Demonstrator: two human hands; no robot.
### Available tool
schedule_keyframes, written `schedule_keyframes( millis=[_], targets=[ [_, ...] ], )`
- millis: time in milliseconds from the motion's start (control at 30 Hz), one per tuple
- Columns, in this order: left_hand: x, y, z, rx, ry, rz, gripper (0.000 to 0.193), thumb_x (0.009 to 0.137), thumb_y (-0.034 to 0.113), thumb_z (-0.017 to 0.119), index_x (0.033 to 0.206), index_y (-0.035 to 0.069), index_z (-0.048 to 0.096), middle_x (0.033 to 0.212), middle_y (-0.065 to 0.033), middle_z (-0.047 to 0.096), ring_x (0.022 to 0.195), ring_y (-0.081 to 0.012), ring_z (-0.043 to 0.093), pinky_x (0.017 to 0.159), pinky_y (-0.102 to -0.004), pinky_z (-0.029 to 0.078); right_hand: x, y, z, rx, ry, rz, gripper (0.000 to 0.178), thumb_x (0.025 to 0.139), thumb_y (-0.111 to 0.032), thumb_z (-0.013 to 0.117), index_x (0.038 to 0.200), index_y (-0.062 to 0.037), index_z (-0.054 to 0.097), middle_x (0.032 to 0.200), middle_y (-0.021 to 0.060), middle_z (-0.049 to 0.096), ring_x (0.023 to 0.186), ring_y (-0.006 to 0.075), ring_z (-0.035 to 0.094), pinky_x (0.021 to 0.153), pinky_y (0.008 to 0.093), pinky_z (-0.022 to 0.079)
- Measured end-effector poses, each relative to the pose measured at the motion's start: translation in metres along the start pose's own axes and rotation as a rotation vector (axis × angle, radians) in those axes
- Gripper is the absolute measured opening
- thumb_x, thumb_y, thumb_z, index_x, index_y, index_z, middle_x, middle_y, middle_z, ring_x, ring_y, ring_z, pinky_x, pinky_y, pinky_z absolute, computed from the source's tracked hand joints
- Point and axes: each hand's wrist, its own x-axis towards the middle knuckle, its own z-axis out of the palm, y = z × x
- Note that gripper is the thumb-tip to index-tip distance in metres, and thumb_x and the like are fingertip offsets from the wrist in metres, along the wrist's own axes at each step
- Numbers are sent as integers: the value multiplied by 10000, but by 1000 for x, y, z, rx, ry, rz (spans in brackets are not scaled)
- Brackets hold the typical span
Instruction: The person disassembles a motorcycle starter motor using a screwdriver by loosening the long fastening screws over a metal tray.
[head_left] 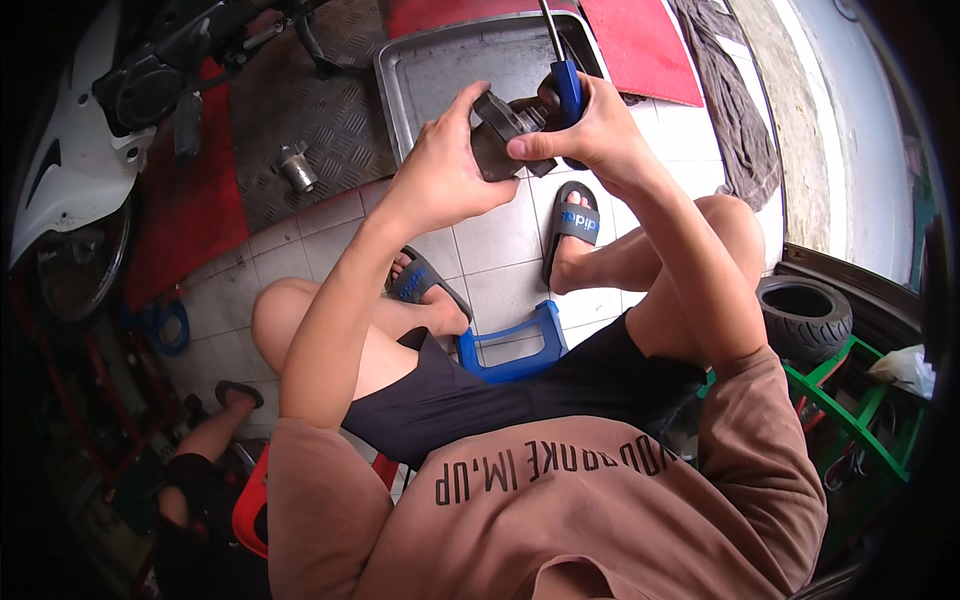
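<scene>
Both my hands are raised over the near edge of a metal tray, holding a dark, bulky mechanical part between them. My left hand is wrapped round the part's left side, thumb below and fingers above. On the right side, my right hand presses its thumb against the part. A screwdriver with a blue handle is also in that hand, its shaft pointing up and away. The part's exact kind is not clear, and its far side is hidden.
A silver cylindrical part lies on a dark checkered plate. Left stands a motorcycle; right are a dark cloth, a tyre and a green rack. A blue plastic frame sits between my legs. Another person's leg shows lower left.
</scene>
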Motion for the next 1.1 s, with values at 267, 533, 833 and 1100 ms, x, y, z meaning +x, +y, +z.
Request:
schedule_keyframes(
  millis=[267,533,833,1100],
  targets=[
    [-3,-20,-4,205,113,40,836,584,119,728,1324,-49,378,861,-206,643,740,-274,663,699,-338,521,6,8,-22,89,-9,83,447,701,-340,838,874,-18,580,765,52,612,658,113,583,569,221,444],
    [-2,-20,-33,-530,83,-268,401,689,62,722,1030,-6,522,807,-70,594,654,-153,594,614,-306,505,28,135,-75,-1007,140,406,468,831,-354,517,796,101,620,824,306,636,834,417,649,772,453,507],
    [-13,-2,-41,-1375,-264,-207,396,803,180,612,1098,-45,473,882,-123,534,651,-148,528,577,-274,440,43,168,-55,-1060,319,229,505,782,-49,447,1272,48,378,863,340,608,870,483,608,785,511,496],
    [-14,2,-36,-1864,-448,-242,534,823,224,586,1181,-114,379,891,-104,441,642,-124,477,551,-248,405,47,179,-54,-1182,283,422,356,888,-87,438,1239,-65,495,854,231,651,850,404,647,718,503,524]
  ],
)
